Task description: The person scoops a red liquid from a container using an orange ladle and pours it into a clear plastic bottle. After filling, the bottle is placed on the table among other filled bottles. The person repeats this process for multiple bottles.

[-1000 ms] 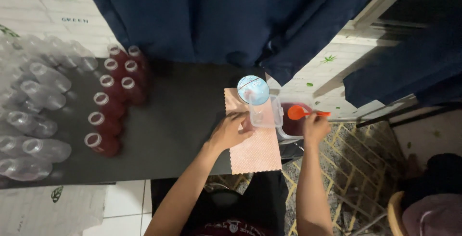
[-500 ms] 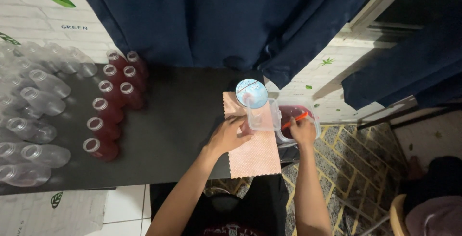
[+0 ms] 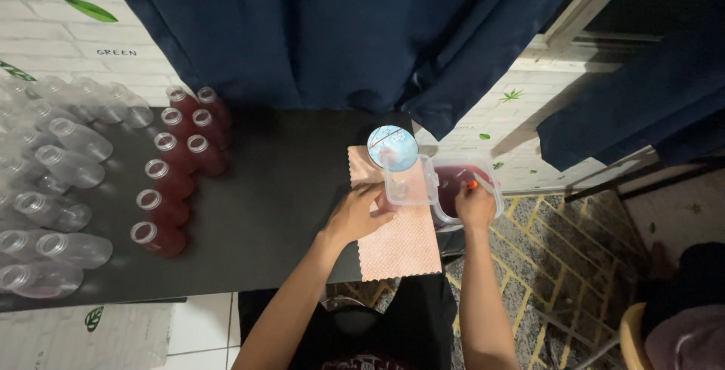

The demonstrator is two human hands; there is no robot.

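Note:
A pale blue funnel (image 3: 393, 147) sits in the mouth of a clear bottle (image 3: 395, 187) standing on a pink cloth (image 3: 399, 245). My left hand (image 3: 355, 215) grips the lower part of this bottle. My right hand (image 3: 476, 206) holds an orange scoop (image 3: 472, 184) down inside a clear plastic tub (image 3: 495, 192) of dark red liquid, just right of the bottle at the table's right edge. Most of the scoop is hidden by my hand and the tub.
The black table (image 3: 279, 189) carries several uncapped bottles of red liquid (image 3: 170, 181) in rows at left-centre, and several empty clear bottles (image 3: 57, 189) lying at the far left. Dark blue curtains (image 3: 340, 30) hang behind. A patterned rug (image 3: 544, 279) lies at the right.
My right hand has brought the orange scoop from its raised place right of the tub down into the red liquid. My left hand has stayed on the bottle.

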